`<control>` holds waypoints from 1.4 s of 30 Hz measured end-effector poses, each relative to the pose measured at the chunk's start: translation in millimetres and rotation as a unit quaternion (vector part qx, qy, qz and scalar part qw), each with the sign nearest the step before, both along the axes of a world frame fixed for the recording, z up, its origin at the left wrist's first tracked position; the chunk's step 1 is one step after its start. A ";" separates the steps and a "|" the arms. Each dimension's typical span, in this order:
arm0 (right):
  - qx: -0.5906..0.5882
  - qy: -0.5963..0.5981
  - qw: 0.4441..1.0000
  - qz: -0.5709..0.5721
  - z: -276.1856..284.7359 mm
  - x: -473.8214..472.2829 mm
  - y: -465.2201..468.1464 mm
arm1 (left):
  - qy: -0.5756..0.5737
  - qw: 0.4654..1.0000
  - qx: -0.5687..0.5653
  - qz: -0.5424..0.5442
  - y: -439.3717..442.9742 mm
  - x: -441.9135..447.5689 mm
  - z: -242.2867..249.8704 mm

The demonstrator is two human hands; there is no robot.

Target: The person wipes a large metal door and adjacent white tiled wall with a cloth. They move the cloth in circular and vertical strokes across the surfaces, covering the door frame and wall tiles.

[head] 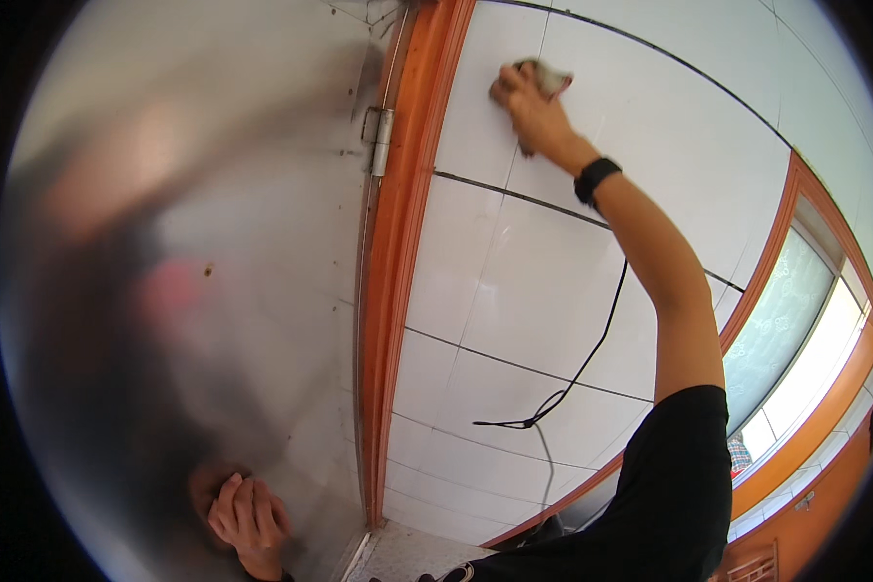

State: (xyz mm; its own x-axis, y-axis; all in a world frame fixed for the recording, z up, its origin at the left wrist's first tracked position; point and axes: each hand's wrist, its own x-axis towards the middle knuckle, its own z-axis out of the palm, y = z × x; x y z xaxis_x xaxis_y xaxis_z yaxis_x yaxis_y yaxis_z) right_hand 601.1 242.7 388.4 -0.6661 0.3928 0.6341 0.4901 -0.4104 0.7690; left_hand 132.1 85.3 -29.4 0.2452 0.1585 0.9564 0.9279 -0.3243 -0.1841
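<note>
A cloth (551,78) is bunched under my right hand (531,105), which presses it to the white wall tiles (553,284) high up, near a vertical joint. A black band circles my right wrist. Low at the left, my left hand (251,516) is raised by a shiny metal door panel (284,291), fingers bent; whether they touch it is not plain, and no object shows in them. The panel reflects blurred shapes. Between panel and tiles runs an orange-brown door frame (396,254), with a metal hinge (383,142) on its panel side.
A black cable (605,335) hangs in front of the tiles, looped near its lower end. On the right is a wood-framed window (778,320) with patterned glass. Below it stands an orange wooden surface (815,524) with a metal latch.
</note>
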 end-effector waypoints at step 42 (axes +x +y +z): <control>-0.317 0.183 0.928 0.075 -346.2 3.5 -44.6 | 0.003 0.998 0.011 -0.064 6.9 -4.9 1.2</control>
